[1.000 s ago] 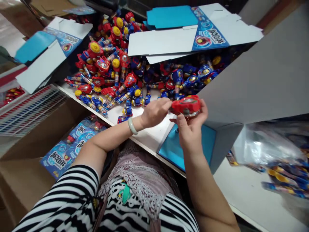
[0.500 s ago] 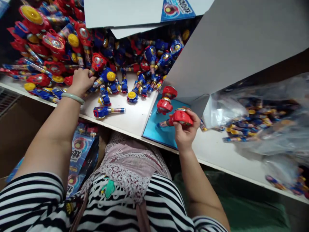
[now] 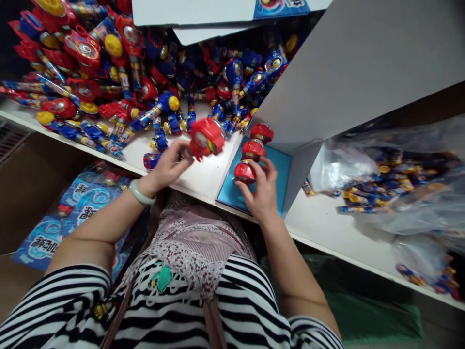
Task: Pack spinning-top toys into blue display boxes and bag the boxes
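My left hand [image 3: 169, 167] is closed around the tube end of a red toy with a round head [image 3: 207, 139], held above the white shelf and blurred by motion. Three other red toys stand in a row on the blue floor [image 3: 227, 186] of an upright box: a far one [image 3: 262, 132], a middle one [image 3: 252, 149] and a near one [image 3: 244, 172]. My right hand [image 3: 262, 191] has thumb and index finger at the near toy's sides, the other fingers spread. Partly behind my left hand lies a blue toy [image 3: 150, 160].
A large heap of red and blue toys [image 3: 87, 89] fills the shelf's left and back. White cardboard [image 3: 196, 12] overhangs it. The box's tall grey wall [image 3: 348, 63] rises at right, beside plastic bags [image 3: 407, 194] of small colourful pieces. Printed blue packaging [image 3: 47, 242] lies below left.
My left hand has come right from the heap, carrying a red toy. My right hand has moved left and lowered its red toy into the row on the blue floor.
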### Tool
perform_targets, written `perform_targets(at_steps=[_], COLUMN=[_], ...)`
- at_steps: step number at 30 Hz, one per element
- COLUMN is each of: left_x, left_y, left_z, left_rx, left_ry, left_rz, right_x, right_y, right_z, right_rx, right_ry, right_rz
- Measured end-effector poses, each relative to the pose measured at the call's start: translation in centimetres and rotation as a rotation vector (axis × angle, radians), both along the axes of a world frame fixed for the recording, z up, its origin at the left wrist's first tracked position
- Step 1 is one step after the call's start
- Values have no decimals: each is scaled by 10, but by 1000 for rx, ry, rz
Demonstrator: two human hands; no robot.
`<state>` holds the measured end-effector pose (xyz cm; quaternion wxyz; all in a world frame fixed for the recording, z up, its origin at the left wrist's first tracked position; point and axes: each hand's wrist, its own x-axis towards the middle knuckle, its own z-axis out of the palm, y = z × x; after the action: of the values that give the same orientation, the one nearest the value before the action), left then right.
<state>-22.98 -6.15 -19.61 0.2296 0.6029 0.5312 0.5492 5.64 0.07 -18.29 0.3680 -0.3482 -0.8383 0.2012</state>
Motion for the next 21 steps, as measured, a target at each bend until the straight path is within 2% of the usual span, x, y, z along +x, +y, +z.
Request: perform_targets(at_steps=[3, 5, 7, 8, 9, 11, 12, 13, 14, 16, 18, 21], left_x=[56, 81, 87, 81, 70, 38, 21, 6, -6, -15, -11, -1], left_y=[-14, -18, -15, -9, -2, 20, 32, 44, 56, 74, 86, 94], left_z=[-6, -6, -6, -6, -6, -7, -8, -10, -12, -17, -21, -23], left_rx=[59, 117, 142, 135, 113, 27, -37, -106, -177, -295, -364, -377], left_ry=[69, 131, 169, 172, 170, 209, 271, 366, 475, 678, 806, 886], left_rz=[-189, -318, -443, -448, -390, -141, -3, 73, 105, 73, 58, 43], right_x=[4, 7, 12, 15, 18, 23, 26, 28, 29, 33, 35, 33], right_y=[-16, -27, -35, -36, -37, -36, -35, -34, -34, -34, -36, -39], right_z=[24, 37, 41, 39, 34, 20, 12, 6, 1, -1, 6, 15], right_rx=[-10, -34, -26, -16, -7, 10, 27, 52, 79, 128, 143, 124], right_ry=[80, 160, 215, 235, 246, 239, 226, 214, 206, 183, 130, 34], right_rz=[29, 83, 61, 36, 23, 44, 62, 78, 88, 112, 156, 200])
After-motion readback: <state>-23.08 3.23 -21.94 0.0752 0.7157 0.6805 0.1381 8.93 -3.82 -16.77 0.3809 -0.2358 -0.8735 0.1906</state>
